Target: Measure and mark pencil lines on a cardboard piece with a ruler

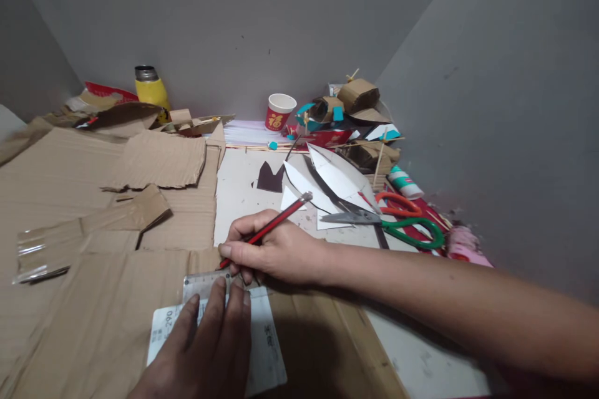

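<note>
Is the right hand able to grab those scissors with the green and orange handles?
Probably yes: the scissors lie near the right hand, with nothing visible on top. But that hand holds a pencil, so it may need to put that down first.

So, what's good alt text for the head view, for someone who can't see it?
A person's right hand holds a red-and-black pencil while the left hand rests over a clear ruler and white printed label on corrugated cardboard. Farther back are scissors, a paper cup and a yellow bottle.
</note>
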`<state>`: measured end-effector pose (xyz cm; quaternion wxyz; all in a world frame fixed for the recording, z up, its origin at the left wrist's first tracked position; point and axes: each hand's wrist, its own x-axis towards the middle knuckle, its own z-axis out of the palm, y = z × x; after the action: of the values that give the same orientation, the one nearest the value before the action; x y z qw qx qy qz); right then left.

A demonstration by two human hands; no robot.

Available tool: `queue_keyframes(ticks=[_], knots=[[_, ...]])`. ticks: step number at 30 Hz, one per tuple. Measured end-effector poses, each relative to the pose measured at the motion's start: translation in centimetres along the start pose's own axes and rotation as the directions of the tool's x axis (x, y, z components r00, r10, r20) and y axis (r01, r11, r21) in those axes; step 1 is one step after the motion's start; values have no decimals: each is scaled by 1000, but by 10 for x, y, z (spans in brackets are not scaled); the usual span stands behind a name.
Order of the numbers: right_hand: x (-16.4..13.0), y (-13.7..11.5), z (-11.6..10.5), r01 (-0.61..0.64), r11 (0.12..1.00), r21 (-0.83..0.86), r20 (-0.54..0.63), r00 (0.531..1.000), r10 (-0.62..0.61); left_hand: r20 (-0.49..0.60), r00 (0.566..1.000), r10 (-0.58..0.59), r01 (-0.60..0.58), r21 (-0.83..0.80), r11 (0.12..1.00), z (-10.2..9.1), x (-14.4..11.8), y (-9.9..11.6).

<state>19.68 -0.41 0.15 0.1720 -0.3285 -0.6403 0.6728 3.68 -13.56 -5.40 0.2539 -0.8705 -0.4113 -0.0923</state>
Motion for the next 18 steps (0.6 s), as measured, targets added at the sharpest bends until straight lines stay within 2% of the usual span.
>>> queue_keyframes(ticks=[6,11,14,18], knots=[[5,-14,-4,-13,991,-135,93,995,25,-15,1000,-26,26,-42,999,0,1,1],[1,-24,-9,-14,962,-271,110,993,45,-6,999,-53,52,-101,994,-2,3,1],[-3,-27,-12,36,928,-372,111,994,6,24,999,-46,48,-111,993,-3,4,-1],[-4,-29,-14,113,874,-474,123,990,-61,8,1000,-12,13,-111,994,-5,4,-5]])
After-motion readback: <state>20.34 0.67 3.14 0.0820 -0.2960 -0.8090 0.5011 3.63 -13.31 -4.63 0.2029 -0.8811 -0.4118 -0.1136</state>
